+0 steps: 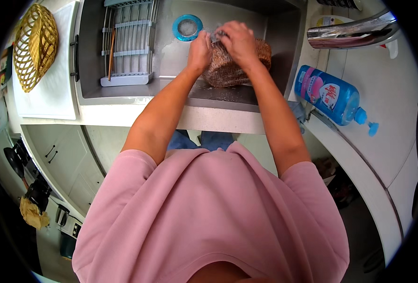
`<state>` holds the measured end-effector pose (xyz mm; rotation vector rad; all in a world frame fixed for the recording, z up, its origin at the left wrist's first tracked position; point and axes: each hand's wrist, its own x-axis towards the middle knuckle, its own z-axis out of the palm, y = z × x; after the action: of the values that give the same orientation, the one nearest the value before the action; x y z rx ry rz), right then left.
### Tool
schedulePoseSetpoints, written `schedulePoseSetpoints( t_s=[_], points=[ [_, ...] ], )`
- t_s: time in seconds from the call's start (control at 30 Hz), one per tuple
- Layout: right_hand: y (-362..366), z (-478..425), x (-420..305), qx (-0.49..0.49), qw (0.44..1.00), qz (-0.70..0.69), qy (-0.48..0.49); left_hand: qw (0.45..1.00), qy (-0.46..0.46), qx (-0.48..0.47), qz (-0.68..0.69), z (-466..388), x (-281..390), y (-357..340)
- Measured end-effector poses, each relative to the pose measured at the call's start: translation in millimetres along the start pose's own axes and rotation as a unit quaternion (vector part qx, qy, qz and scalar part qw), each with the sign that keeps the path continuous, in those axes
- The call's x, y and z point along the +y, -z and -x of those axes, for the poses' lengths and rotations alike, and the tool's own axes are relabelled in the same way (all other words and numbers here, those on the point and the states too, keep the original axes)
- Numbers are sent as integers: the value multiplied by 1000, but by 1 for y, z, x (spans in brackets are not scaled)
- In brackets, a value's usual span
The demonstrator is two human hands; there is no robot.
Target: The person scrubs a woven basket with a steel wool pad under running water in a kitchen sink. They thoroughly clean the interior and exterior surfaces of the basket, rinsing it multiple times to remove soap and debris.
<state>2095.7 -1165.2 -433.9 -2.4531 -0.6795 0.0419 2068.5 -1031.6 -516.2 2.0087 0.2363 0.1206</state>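
Observation:
A brown woven basket [224, 72] lies tilted in the stainless-steel sink [223, 9], its weave looking wet. My left hand [200, 51] grips the basket's far left edge with fingers curled. Across the top of the basket reaches my right hand [238, 44], its bent fingers pressed on a small greyish scrubber [220, 34]. That scrubber is mostly covered by the fingers, so its exact kind is unclear. Just left of the hands sits a blue-rimmed drain strainer [176, 28] with suds in it. Water droplets dot the sink wall below the basket.
A metal-rod drying rack [127, 46] holding one brown chopstick [112, 53] spans the sink's left side. A yellow openwork basket [35, 47] rests on the white cutting board [65, 88]. Blue dish soap [327, 95] lies right, below the chrome faucet [350, 32]. A cloth [296, 110] hangs nearby.

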Motion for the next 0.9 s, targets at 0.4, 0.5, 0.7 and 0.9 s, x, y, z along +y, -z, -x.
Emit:
schedulePoseSetpoints(
  t_s=[0.4,0.5,0.7,0.9],
  points=[
    [14,18,31,76,996,-8,-56,993,52,-96,-44,-1,4,5],
    [11,40,26,29,997,9,-67,994,39,-76,-66,-11,-6,8],
    [42,-7,29,87,991,-47,-91,977,68,-160,-120,-12,17,11],
    [10,61,-2,40,991,50,-113,971,96,-167,-143,-13,6,14]
  ],
)
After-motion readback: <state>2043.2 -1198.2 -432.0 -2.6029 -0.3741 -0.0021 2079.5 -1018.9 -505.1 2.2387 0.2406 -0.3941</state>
